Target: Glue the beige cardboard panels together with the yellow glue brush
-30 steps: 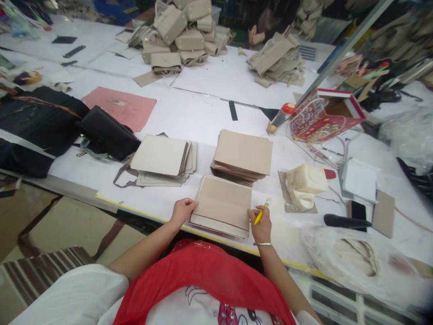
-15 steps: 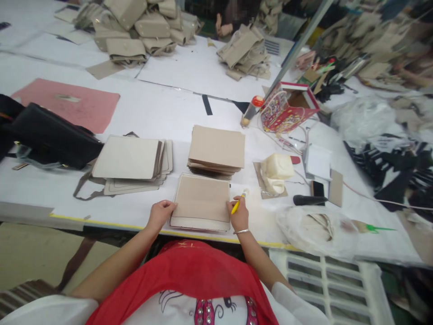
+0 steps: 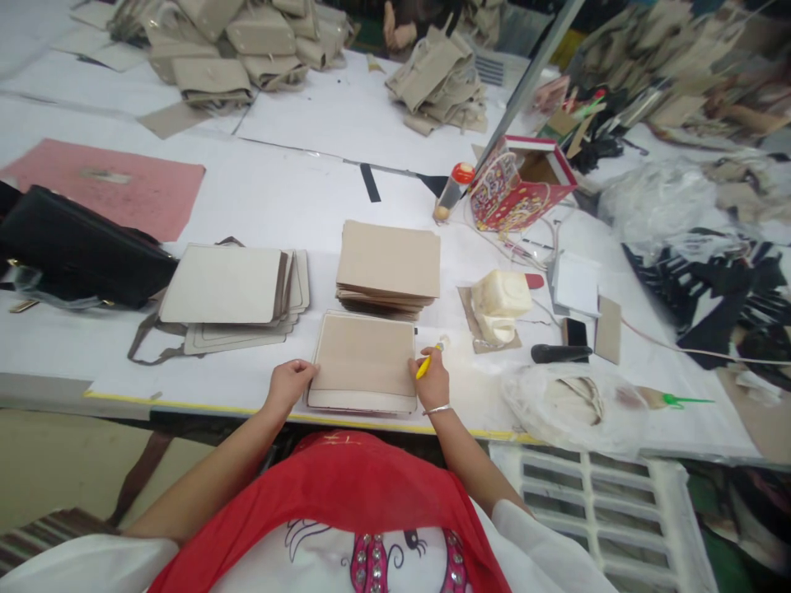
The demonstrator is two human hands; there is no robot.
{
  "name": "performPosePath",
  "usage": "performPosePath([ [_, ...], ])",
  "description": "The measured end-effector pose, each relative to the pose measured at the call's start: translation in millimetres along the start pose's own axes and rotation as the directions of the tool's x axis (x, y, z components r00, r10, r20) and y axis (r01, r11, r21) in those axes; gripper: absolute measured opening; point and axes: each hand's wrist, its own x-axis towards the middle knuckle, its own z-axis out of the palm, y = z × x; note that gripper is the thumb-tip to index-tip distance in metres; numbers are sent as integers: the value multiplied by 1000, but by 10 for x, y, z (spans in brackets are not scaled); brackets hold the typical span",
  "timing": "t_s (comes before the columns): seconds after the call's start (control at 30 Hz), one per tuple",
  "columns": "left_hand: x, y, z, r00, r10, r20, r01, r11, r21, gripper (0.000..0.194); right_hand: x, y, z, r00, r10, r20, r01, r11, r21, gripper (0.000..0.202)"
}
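A tan rectangular panel [image 3: 367, 354] lies on top of a slightly larger pale panel [image 3: 364, 400], whose rim shows along the front. My left hand [image 3: 290, 385] pinches the tan panel's left edge between thumb and fingers. At the right edge, my right hand [image 3: 435, 381] is closed round a yellow-handled brush [image 3: 423, 367], and its fingertips touch the panel. The brush tip points away from me. Just behind is a stack of tan panels [image 3: 389, 262]. A pile of pale, dark-edged panels with a strap [image 3: 222, 284] sits to the left.
A cream plastic container [image 3: 502, 298] stands on cardboard at right, near a phone [image 3: 576, 333] and a plastic bag [image 3: 572, 408]. Farther back are a red paper bag [image 3: 522, 189] and a red-capped bottle [image 3: 454, 191]. A black handbag [image 3: 80, 247] lies left; folded tan bags [image 3: 259, 45] are piled behind.
The whole scene has shifted slightly left and up as the camera moved. Both hands stay at the panel's edges, and the brush remains in my right hand.
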Motion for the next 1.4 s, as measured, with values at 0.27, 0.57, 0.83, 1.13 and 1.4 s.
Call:
performPosePath([
  [0.27,63,11,-43,998,52,21,-53,998,46,22,48,-28,-3,1000,-16,10,16,998,-62,30],
  [0.57,117,-37,-68,997,64,44,-68,993,95,20,61,-36,23,1000,-31,3,31,994,-102,31],
  [0.83,112,-32,-89,995,91,45,-97,984,147,23,41,-58,22,1000,-25,9,26,993,-115,31],
  [1.13,95,-13,-94,994,102,50,-110,969,221,24,39,-67,23,1000,-2,3,2,994,-107,29],
  [1.4,74,12,-97,991,112,75,-129,950,283,27,26,-66,5,1000,23,22,-20,991,-134,24],
])
